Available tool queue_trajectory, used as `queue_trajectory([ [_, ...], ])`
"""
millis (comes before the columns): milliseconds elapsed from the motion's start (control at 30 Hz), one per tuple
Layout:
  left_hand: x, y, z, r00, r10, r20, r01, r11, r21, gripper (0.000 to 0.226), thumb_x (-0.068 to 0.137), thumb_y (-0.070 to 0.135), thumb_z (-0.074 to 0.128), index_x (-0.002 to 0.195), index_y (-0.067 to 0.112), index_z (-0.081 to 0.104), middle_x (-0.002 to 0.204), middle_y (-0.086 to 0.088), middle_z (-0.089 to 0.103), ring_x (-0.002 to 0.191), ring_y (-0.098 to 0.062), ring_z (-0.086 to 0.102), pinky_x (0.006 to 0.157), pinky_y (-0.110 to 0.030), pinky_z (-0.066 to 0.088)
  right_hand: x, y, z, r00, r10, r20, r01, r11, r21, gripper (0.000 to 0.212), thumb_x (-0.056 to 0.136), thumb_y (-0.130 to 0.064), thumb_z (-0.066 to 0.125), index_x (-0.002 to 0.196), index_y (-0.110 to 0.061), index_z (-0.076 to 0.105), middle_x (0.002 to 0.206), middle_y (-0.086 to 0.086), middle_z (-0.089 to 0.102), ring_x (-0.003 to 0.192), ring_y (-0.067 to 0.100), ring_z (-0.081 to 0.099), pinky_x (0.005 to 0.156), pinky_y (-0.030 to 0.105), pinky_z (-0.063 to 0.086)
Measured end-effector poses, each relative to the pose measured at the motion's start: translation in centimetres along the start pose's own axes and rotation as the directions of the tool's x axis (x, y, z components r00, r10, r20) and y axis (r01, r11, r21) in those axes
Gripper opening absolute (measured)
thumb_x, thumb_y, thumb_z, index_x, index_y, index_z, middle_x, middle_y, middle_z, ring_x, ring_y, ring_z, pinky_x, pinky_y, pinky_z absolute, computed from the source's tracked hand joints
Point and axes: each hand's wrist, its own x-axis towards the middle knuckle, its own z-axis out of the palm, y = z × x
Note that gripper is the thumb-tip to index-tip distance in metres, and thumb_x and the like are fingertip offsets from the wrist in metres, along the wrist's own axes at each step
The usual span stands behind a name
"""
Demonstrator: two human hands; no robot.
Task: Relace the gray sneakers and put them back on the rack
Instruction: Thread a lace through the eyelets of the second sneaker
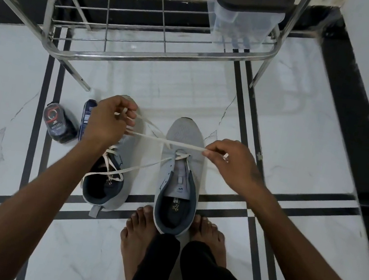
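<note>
2 gray sneakers stand on the white tiled floor [301,140], toes toward a metal shoe rack [158,56]. The right sneaker [184,140] sits between 2 bare feet [137,232] and is laced only at its lowest eyelets; the left sneaker [124,154] is just beside it, partly behind the left forearm, with loose cream lacing over its tongue. 1 cream shoelace [168,141] runs taut between both hands — the left hand [107,121] has its fingers curled around one end above the left sneaker's toe, and the right hand [228,162] pinches the other end between thumb and fingertips beside the right sneaker. To the left of the left sneaker lie 2 small items: a dark round-topped bottle [58,125] and a blue tube [86,120]. On the rack's lower shelf stands 1 clear plastic container [245,14] with a dark lid.
</note>
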Motion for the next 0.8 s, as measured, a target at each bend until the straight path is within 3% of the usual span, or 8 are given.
queue_trajectory([
  [67, 0.0, -0.2, 0.0, 0.998, 0.027, 0.061, -0.048, 0.923, 0.382, 0.036, 0.089, -0.011, 0.049, 0.11, 0.015, 0.063, 0.111, -0.018, 0.063, 0.084, -0.025, 0.065, 0.069, -0.035, 0.059, 0.4, 0.1, -0.2, 0.999, 0.027, -0.034, -0.027, 1.0, -0.001, 0.016, 0.098, -0.026, 0.06, 0.1, -0.021, 0.075, 0.083, -0.013, 0.06, 0.084, 0.009, 0.053, 0.069, 0.019, 0.038],
  [133, -0.9, 0.2, 0.6, 0.988, -0.013, 0.153, -0.12, 0.553, 0.824, 0.052, 0.093, 0.013, 0.058, 0.141, 0.019, 0.042, 0.14, -0.022, 0.046, 0.112, -0.037, 0.059, 0.089, -0.043, 0.053, 0.9, -0.3, 0.1, 0.999, 0.028, -0.024, -0.028, 1.0, 0.008, 0.017, 0.098, -0.021, 0.06, 0.103, -0.018, 0.076, 0.089, -0.004, 0.059, 0.083, 0.012, 0.053, 0.07, 0.021, 0.039],
  [200, -2.8, 1.2, 2.3, 0.973, 0.07, 0.222, -0.232, 0.328, 0.916, 0.078, 0.092, 0.032, 0.065, 0.153, 0.02, 0.019, 0.159, -0.025, 0.013, 0.136, -0.044, 0.038, 0.106, -0.05, 0.038, 1.2, -0.9, 0.9, 1.0, 0.02, 0.017, -0.021, 1.0, 0.009, 0.015, 0.096, -0.018, 0.064, 0.104, -0.018, 0.077, 0.092, 0.0, 0.058, 0.083, 0.012, 0.053, 0.071, 0.016, 0.038],
  [300, -4.7, 1.7, 5.4, 0.833, 0.309, 0.459, -0.55, 0.544, 0.633, 0.072, 0.088, 0.03, 0.071, 0.151, 0.026, 0.036, 0.161, -0.007, 0.027, 0.144, -0.025, 0.034, 0.114, -0.044, 0.033, 1.5, -1.7, 2.3, 0.998, 0.053, 0.039, -0.056, 0.995, 0.087, 0.009, 0.09, -0.016, 0.071, 0.097, -0.018, 0.077, 0.089, -0.004, 0.065, 0.082, 0.007, 0.059, 0.074, 0.019, 0.044],
  [433, -4.4, 0.5, 6.9, 0.83, 0.276, 0.485, -0.479, 0.799, 0.365, 0.034, 0.085, 0.027, 0.075, 0.119, 0.027, 0.07, 0.099, 0.007, 0.075, 0.092, -0.009, 0.068, 0.087, -0.038, 0.054, 1.5, -1.7, 3.4, 0.984, 0.177, 0.036, -0.179, 0.931, 0.318, 0.023, 0.082, -0.014, 0.078, 0.096, -0.018, 0.06, 0.084, -0.001, 0.067, 0.073, 0.006, 0.06, 0.066, 0.021, 0.048],
  [567, -3.5, -0.7, 6.6, 0.843, 0.282, 0.458, -0.471, 0.798, 0.375, 0.012, 0.088, 0.024, 0.073, 0.098, 0.022, 0.078, 0.087, 0.006, 0.074, 0.073, -0.003, 0.061, 0.072, -0.028, 0.051, 0.9, -0.3, 3.5, 0.958, 0.271, 0.095, -0.284, 0.849, 0.445, 0.03, 0.086, -0.036, 0.075, 0.108, -0.023, 0.059, 0.101, 0.003, 0.067, 0.092, 0.017, 0.067, 0.076, 0.035, 0.058],
  [700, -3.0, -1.8, 6.9, 0.861, 0.288, 0.418, -0.481, 0.726, 0.491, 0.009, 0.088, 0.027, 0.069, 0.09, 0.023, 0.076, 0.081, 0.009, 0.066, 0.07, -0.008, 0.057, 0.068, -0.031, 0.05, 0.4, -0.3, 4.3, 0.926, 0.32, 0.199, -0.356, 0.917, 0.179, 0.035, 0.081, -0.047, 0.074, 0.106, -0.025, 0.065, 0.099, -0.006, 0.066, 0.091, 0.011, 0.064, 0.08, 0.033, 0.056],
  [800, -3.2, -2.0, 8.2, 0.858, 0.289, 0.424, -0.5, 0.659, 0.563, 0.008, 0.085, 0.026, 0.065, 0.087, 0.019, 0.068, 0.088, 0.003, 0.062, 0.08, -0.019, 0.06, 0.065, -0.032, 0.046, 0.8, -0.9, 5.7, 0.939, 0.298, 0.171, -0.299, 0.954, -0.024, 0.025, 0.079, -0.028, 0.074, 0.101, -0.016, 0.07, 0.088, -0.001, 0.07, 0.083, 0.016, 0.066, 0.079, 0.036, 0.058],
])
